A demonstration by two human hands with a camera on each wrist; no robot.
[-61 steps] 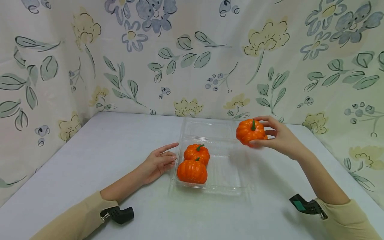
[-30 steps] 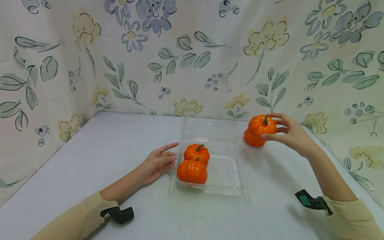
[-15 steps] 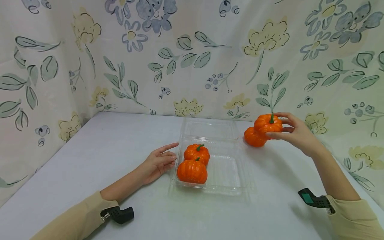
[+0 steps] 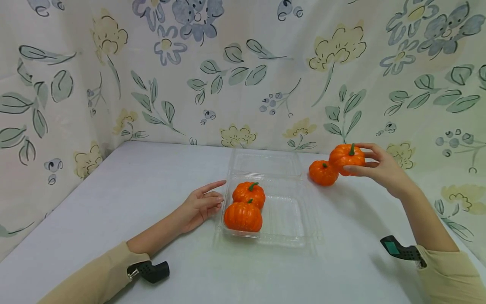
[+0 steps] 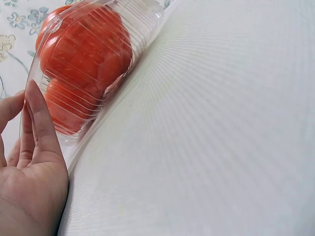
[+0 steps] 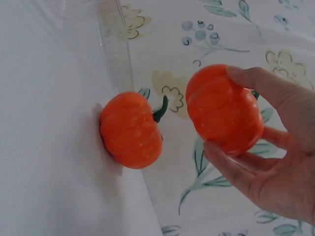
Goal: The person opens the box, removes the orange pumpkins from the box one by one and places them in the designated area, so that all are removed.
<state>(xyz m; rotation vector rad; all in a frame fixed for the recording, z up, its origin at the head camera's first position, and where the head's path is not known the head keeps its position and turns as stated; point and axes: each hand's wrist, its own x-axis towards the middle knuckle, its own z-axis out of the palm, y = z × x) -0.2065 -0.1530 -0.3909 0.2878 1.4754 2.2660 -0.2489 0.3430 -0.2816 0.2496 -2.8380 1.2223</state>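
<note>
My right hand (image 4: 379, 169) grips a small orange pumpkin (image 4: 347, 158) with a green stem, raised above the table at the back right. Another pumpkin (image 4: 323, 173) sits on the table just left of it; the right wrist view shows this standing pumpkin (image 6: 131, 130) apart from the held pumpkin (image 6: 224, 110). Two more pumpkins (image 4: 243, 217) stand one behind the other in the left side of a clear plastic clamshell box (image 4: 282, 215). At that box's left wall rests my left hand (image 4: 200, 208), fingers loosely extended, fingertips right at the rim in the left wrist view.
The clear lid (image 4: 265, 164) lies folded back behind the box. A white table (image 4: 159, 177) spreads under everything, with a floral curtain (image 4: 243, 76) hanging along its back and sides. Each sleeve carries a black wrist camera (image 4: 152, 271).
My right hand has carried its pumpkin rightward, away from above the box's right edge, uncovering the pumpkin on the table. The left hand and the box have stayed still.
</note>
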